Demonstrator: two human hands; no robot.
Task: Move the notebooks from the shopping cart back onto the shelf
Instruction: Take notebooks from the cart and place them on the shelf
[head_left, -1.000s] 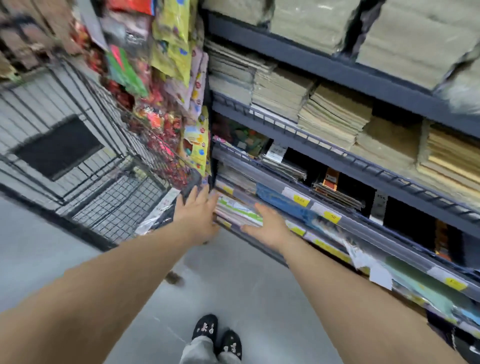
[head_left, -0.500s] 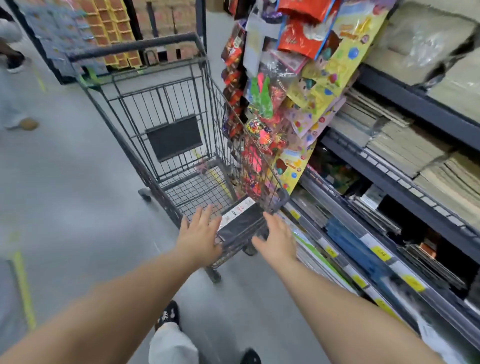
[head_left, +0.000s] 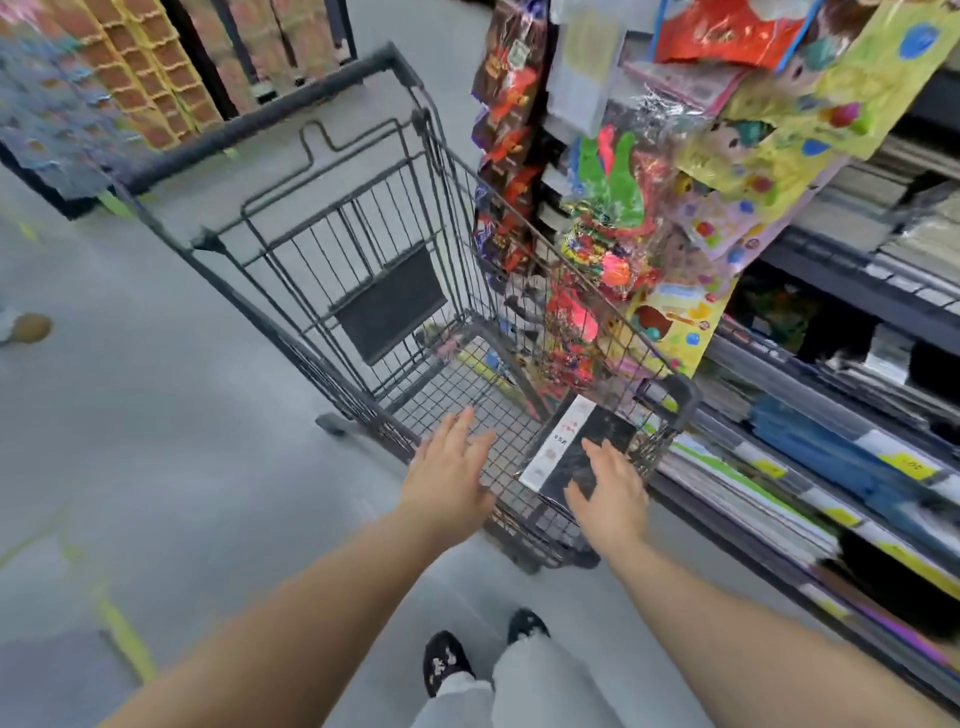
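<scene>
Head view shows the black notebook (head_left: 597, 426) lying flat in the near right corner of the shopping cart (head_left: 260, 117), against its wire side. The right hand (head_left: 608, 493) hovers over the cover, fingers spread, grasping nothing; whether it touches is unclear. The left hand (head_left: 449, 478), also loose and empty, hangs above the cart's mesh floor. A sound grip probably means fingers under both long edges, then lifting clear of the rim toward the shelf (head_left: 852, 283) right of the cart.

A black notebook (head_left: 589, 441) with a white strip along its left edge lies face up in the near right corner of the cart (head_left: 389, 301). The dark wire cart stands just beside the shelf (head_left: 852, 278), which holds stacked notebooks.
</scene>
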